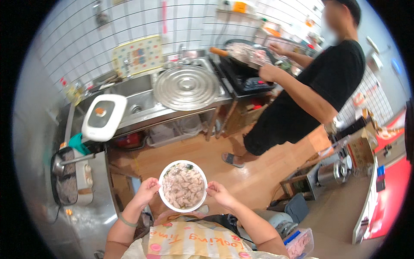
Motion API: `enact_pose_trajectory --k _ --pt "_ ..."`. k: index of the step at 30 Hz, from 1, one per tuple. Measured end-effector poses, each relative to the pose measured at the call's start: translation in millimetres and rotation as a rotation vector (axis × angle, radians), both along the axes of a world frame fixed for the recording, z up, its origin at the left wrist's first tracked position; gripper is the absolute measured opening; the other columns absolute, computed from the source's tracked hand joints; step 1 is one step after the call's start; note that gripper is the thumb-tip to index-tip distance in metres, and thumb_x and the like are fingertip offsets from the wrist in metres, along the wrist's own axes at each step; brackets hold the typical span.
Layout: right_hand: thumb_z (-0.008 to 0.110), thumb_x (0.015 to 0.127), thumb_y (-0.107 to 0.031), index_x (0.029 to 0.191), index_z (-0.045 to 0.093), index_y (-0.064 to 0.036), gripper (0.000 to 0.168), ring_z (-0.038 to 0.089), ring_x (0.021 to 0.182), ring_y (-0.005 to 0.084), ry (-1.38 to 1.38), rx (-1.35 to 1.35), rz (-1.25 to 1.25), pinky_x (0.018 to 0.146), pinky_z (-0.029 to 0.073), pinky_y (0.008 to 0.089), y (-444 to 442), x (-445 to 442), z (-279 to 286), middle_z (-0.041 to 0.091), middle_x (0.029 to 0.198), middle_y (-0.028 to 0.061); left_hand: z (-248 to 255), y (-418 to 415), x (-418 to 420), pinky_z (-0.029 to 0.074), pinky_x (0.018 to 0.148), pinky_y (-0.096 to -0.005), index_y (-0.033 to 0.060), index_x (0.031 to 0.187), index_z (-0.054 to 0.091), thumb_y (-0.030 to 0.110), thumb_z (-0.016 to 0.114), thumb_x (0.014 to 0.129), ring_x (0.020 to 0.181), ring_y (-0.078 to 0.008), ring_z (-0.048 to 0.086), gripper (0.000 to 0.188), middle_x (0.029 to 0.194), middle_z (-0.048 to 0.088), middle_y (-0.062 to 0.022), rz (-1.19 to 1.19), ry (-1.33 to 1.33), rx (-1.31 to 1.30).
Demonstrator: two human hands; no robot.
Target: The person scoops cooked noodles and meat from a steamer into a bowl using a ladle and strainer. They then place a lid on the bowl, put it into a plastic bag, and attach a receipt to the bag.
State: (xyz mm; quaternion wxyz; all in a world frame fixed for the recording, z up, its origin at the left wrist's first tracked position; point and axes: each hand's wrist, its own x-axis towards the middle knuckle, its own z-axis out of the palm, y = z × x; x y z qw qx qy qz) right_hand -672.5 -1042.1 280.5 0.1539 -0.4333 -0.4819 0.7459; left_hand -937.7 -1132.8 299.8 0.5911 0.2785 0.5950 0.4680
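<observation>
My left hand (148,190) grips the left rim of a round white bowl (160,198). On the opposite side, my right hand (221,193) pinches the same rim. Pale chunks of food (184,187), perhaps meat, fill the bowl, with a dark green bit near the far edge. I hold the bowl level in front of my apron (197,238), above the floor. Below and to the left, a steel counter (100,194) carries a divided electric cooking pot (87,181) with a steel ladle (61,165) resting in it.
A co-worker in black (310,97) stands at a wok (237,61) on the right. A round steel lid (186,87) lies beside the sink (139,85). The pot's white-rimmed lid (121,113) leans at the sink's near edge. A gas cylinder (275,218) and plastic tub (300,244) stand at my right.
</observation>
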Motion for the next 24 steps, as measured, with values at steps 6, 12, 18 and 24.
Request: enact_pose_trajectory --k 6,12,18,24 --pt "0.047 0.083 -0.007 0.092 0.047 -0.003 0.009 0.048 0.073 0.0086 0.008 0.035 -0.270 0.069 0.040 0.0223 35 109 23 0.052 0.080 0.0010 7 104 94 0.039 0.061 -0.0193 0.0051 0.085 0.050 0.004 0.050 0.081 0.067 -0.0057 0.048 0.004 0.074 0.053 0.0020 -0.252 -0.070 0.049" --pt "0.047 0.083 -0.007 0.091 0.049 -0.004 0.009 0.049 0.076 0.0092 0.055 0.001 -0.545 0.070 0.040 0.0225 61 219 33 0.054 0.083 0.0014 9 205 200 0.039 0.060 -0.0185 0.0039 0.087 0.049 0.004 0.049 0.082 0.066 -0.0055 0.047 0.006 0.074 0.052 0.0009 -0.547 -0.139 0.002" --pt "0.046 0.082 -0.004 0.091 0.050 -0.003 0.010 0.046 0.068 0.0074 0.024 0.035 -0.828 0.063 0.037 0.0198 87 321 55 0.052 0.076 0.0000 12 290 331 0.038 0.059 -0.0175 0.0045 0.087 0.048 0.004 0.048 0.082 0.065 -0.0046 0.046 0.005 0.073 0.051 0.0017 -0.775 -0.128 0.017" --pt "0.046 0.081 -0.003 0.088 0.048 -0.002 0.008 0.043 0.066 0.0076 -0.019 0.003 -0.985 0.062 0.036 0.0201 125 432 68 0.050 0.075 -0.0003 6 359 461 0.039 0.060 -0.0175 0.0054 0.085 0.048 0.003 0.047 0.082 0.065 -0.0045 0.046 0.004 0.074 0.051 0.0021 -0.917 -0.166 0.050"
